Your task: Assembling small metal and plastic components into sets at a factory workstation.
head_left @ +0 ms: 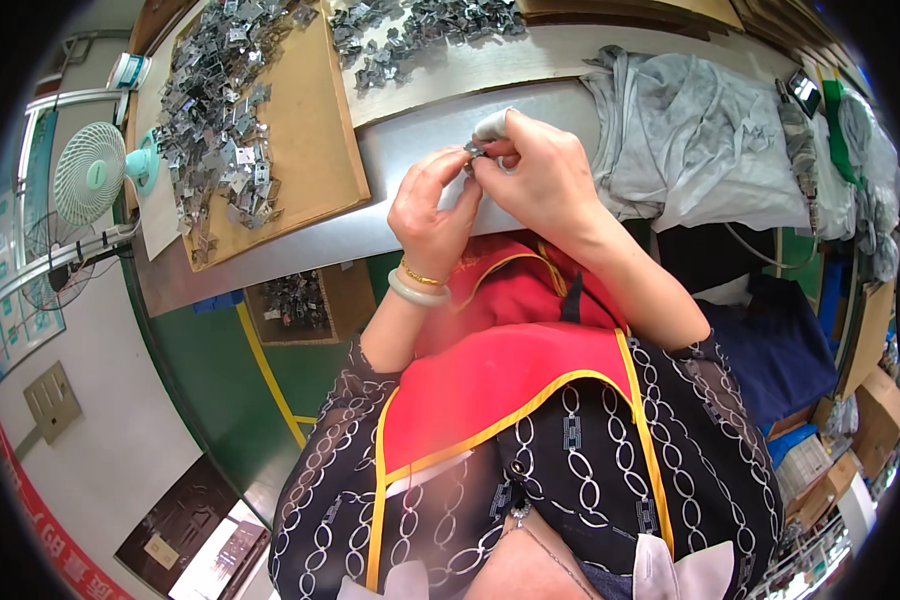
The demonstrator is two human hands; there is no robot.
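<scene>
A small grey metal part (474,150) is pinched between my two hands, just above the near edge of the metal worktable (395,160). My left hand (433,205) grips it from the left with thumb and fingertips. From the right, my right hand (542,175) holds it too, and a pale covering wraps one of that hand's fingers. The fingertips hide much of the part, so its exact shape cannot be made out. To the left, many similar small metal pieces (220,120) lie heaped on a brown cardboard sheet (315,150).
More metal pieces (420,35) are spread at the back of the table. Crumpled grey cloth (690,140) covers the right side. A green fan (92,172) stands at the far left. Below the table sits a cardboard box (348,300) with metal pieces inside.
</scene>
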